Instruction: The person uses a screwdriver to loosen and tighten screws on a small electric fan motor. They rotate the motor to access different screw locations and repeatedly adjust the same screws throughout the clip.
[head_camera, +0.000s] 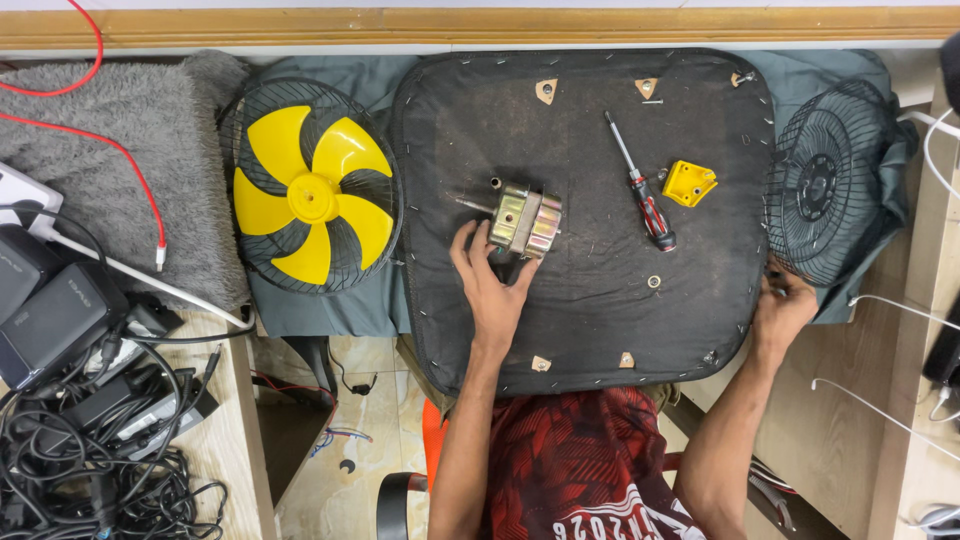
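Left hand (492, 285) gripped the motor (524, 220) at mid-pad (600, 330), fingers curled round its near side. Right hand (783, 310) rested on the pad's right edge, touching the black grille (828, 190); grip unclear. Screwdriver (642, 190) and yellow bracket (689, 183) lay right of the motor, yellow fan (312, 190) left.

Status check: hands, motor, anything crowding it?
Left hand gripping the fan motor on the black pad. Right hand at the wire fan guard, pad's right edge. Screwdriver and yellow bracket lie apart, right of motor.
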